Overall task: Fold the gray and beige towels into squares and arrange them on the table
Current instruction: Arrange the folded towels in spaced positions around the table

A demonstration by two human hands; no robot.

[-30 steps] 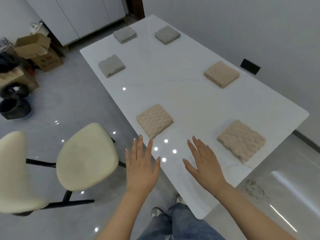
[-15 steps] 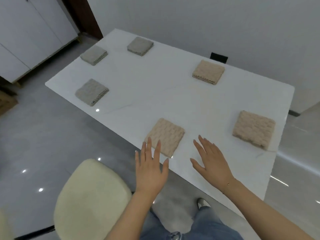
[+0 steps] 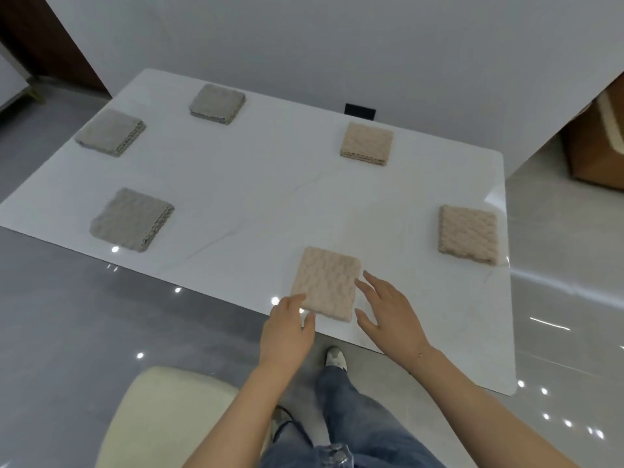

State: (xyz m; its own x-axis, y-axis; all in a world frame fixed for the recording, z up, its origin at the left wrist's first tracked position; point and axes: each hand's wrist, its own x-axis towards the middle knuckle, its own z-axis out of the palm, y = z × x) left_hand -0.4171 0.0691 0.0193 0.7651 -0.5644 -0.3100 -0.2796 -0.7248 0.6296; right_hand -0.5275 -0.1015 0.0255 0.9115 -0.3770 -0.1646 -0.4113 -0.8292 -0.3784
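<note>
Six folded square towels lie on the white table (image 3: 256, 184). Three gray towels sit on the left: one near the front edge (image 3: 131, 219), one at the far left (image 3: 109, 131), one at the back (image 3: 217, 103). Three beige towels sit on the right: one at the back (image 3: 367, 143), one by the right edge (image 3: 467, 234), and the nearest beige towel (image 3: 326, 283) at the front edge. My left hand (image 3: 287, 329) is at that towel's near left corner, fingers curled down at its edge. My right hand (image 3: 388, 312) is open beside its right side, fingers spread.
A cream stool seat (image 3: 169, 417) stands at the lower left below the table's front edge. My legs in jeans and a shoe (image 3: 336, 358) are under the table edge. A black wall socket (image 3: 360, 111) and a brown cabinet (image 3: 594, 153) sit behind and to the right.
The view has swung left to right along the table. Both hands have moved forward from hovering over the front edge to either side of the nearest beige towel.
</note>
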